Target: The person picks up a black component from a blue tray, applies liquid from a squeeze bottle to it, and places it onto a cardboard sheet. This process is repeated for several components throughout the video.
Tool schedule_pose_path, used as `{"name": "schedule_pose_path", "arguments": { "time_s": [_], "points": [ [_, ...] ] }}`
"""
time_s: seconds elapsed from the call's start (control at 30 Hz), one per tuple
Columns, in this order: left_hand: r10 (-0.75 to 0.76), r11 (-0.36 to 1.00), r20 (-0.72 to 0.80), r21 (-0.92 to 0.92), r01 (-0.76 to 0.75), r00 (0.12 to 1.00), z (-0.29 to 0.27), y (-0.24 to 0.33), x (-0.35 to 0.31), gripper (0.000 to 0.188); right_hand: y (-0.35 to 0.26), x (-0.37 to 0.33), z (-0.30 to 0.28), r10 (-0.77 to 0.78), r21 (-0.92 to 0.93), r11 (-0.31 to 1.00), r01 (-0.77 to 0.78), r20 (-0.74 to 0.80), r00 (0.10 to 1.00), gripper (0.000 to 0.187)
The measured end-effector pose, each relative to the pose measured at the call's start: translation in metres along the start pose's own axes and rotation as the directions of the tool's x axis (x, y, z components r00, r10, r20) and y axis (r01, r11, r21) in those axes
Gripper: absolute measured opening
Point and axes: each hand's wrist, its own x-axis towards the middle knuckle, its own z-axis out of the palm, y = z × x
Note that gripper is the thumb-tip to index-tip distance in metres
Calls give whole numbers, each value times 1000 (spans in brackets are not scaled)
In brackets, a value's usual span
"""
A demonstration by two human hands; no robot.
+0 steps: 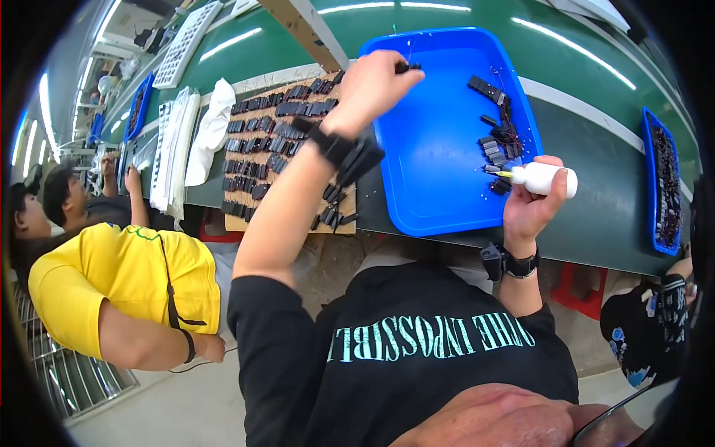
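My left hand (376, 86) is over the upper left rim of the blue tray (417, 201), its fingers pinched on a small black part (407, 68), mostly hidden by the fingers. My right hand (530, 212) is closed around a white squeeze bottle (547, 181), tilted so its thin yellowish nozzle points left over the tray. Near the nozzle tip, small black parts (493, 151) with thin wires lie in the right side of the tray. To the left of the tray, a brown board (290, 160) carries rows of similar black parts.
White sheets or trays (173, 149) and a white cloth (212, 134) lie left of the board. Another blue tray (659, 179) with wired parts stands at the far right. A post (309, 33) rises behind the board. A person in yellow (126, 290) sits close on my left; another is at the right.
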Motion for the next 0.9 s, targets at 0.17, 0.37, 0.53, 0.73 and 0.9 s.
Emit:
{"name": "schedule_pose_path", "arguments": {
  "time_s": [0.17,0.37,0.53,0.73,0.9],
  "points": [
    [-36,876,-110,475,84,993,53,-11,65,27,1,-1,8,7,-83,997,-5,24,1000,38],
    [-176,861,-7,484,157,984,60,1,81,26,1,1,5,25,-130,991,-19,50,998,37],
    [-405,873,127,347,341,906,50,-34,103,25,2,1,4,38,-116,993,-28,91,995,37],
    [-319,886,41,368,282,947,59,-41,100,28,3,2,2,34,-129,991,-22,92,995,37],
    [-299,897,33,352,269,954,58,-47,93,32,4,2,4,37,-146,989,-23,98,995,37]
  ]
}}
